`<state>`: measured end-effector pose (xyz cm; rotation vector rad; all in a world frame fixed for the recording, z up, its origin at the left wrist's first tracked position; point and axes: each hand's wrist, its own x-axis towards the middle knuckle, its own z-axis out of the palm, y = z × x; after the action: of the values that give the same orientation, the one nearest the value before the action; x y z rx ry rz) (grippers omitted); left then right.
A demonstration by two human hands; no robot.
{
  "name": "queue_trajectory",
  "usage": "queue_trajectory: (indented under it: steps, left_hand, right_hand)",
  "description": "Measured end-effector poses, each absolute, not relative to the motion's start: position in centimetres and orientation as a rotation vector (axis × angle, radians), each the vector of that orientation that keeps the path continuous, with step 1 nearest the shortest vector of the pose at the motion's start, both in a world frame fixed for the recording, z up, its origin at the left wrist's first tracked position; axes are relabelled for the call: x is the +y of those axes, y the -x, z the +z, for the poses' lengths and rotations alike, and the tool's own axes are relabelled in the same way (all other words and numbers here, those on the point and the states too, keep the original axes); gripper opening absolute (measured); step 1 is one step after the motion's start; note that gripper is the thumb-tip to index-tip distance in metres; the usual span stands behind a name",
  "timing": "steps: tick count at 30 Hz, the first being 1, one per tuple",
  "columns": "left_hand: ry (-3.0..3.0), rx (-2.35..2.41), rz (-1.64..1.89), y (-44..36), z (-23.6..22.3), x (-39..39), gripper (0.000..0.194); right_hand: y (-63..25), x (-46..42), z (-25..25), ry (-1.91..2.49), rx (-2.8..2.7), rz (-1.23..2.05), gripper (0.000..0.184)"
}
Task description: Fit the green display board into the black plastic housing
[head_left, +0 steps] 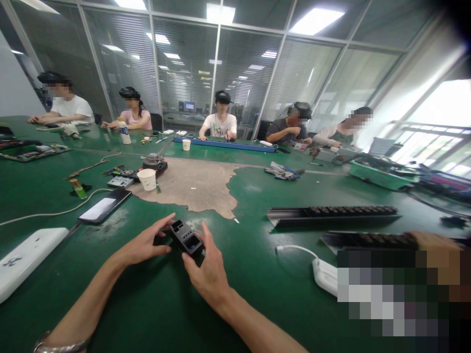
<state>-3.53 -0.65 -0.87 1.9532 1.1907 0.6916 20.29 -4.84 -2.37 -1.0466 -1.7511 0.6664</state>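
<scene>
A small dark grey electronic box (186, 237) with rectangular openings and a row of small holes on its upper face is tilted just above the green table. My right hand (208, 264) grips its near right end between thumb and fingers. Beside its far left end is my left hand (149, 241), thumb and index finger spread apart around that end. Whether the left index fingertip touches the box is unclear. The box's underside is hidden.
Left lie a phone (105, 206) and a white power bank (33, 260); beyond stands a paper cup (147, 180). Right are black slotted rails (331, 214), a white adapter (326, 277), a co-worker's arm (437, 255) and a green basket (382, 174). Several people sit across the table (257, 314).
</scene>
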Motion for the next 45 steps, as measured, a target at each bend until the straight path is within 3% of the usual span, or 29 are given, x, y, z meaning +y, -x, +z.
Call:
queue_trajectory:
  steps: [8,20,39,45]
  left_hand:
    - [-2.012,1.151,0.676,3.5,-0.8,-0.4,0.078]
    - [-2.035,1.212,0.681,2.7,-0.4,-0.2,0.047]
    - [-1.969,1.21,0.663,3.2,-1.0,0.0,0.054]
    - [-1.98,1.225,0.622,3.1,-0.6,-0.1,0.053]
  right_hand:
    - [-20.3,-5.0,-3.4,1.078,-1.813,0.597,0.088]
    - [-20.0,-4.9,-3.2,1.056,-1.674,0.809,0.085]
    - [-21.6,-3.3,-0.5,0.932,-1.423,0.836,0.083]
    - [-23.5,-0.5,-2.1,1.028,-1.374,0.772,0.079]
